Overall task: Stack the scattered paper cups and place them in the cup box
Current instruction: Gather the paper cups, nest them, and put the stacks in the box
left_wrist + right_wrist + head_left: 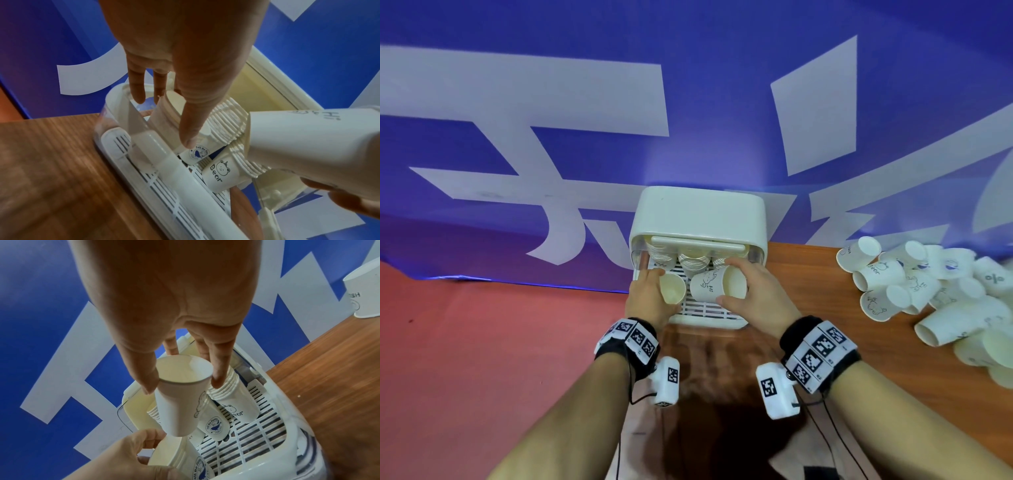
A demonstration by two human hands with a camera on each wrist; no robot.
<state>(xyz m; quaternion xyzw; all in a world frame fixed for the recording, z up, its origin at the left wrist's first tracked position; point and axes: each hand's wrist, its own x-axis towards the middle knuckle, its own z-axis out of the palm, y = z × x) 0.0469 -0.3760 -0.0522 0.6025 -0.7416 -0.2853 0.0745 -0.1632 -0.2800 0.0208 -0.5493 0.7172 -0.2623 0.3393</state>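
The white cup box stands at the table's left end with its front open over a slotted floor. Several stacks of paper cups lie inside, among them a Bear stack and a whale stack. My left hand grips a whale-print cup, seemingly nested with others, at the box's left side, mouth toward me. My right hand pinches the rim of a single "Hi" cup between thumb and fingers, tilted with its base toward the left hand's cup.
A heap of loose paper cups lies on the wooden table to the right, some on their sides, some nested. A blue banner hangs behind the box. Red floor lies left of the table.
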